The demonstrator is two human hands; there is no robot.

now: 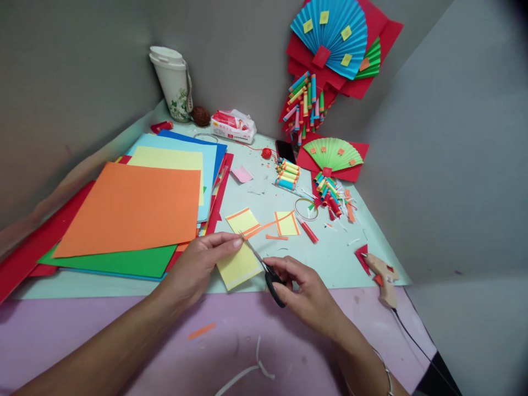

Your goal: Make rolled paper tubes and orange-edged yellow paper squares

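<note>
My left hand (206,261) pinches the upper left edge of a yellow paper piece (239,268), which has an orange strip along its top edge and a pale strip near its lower edge. Black-handled scissors (273,280) are gripped in my right hand (303,286). Their blades point up and left, lying at the orange strip (264,227) that extends right beyond the paper. Whether the blades are parted is too small to tell. Just beyond lie two yellow pieces with orange edges, one left (243,220) and one right (287,223).
Stacked coloured sheets (132,212) fill the left side. A glue gun (383,278) lies at the right, its cord trailing off the front. A red marker (308,231), tissue pack (233,126), lidded cup (171,82) and paper fans (334,157) stand or lie farther back.
</note>
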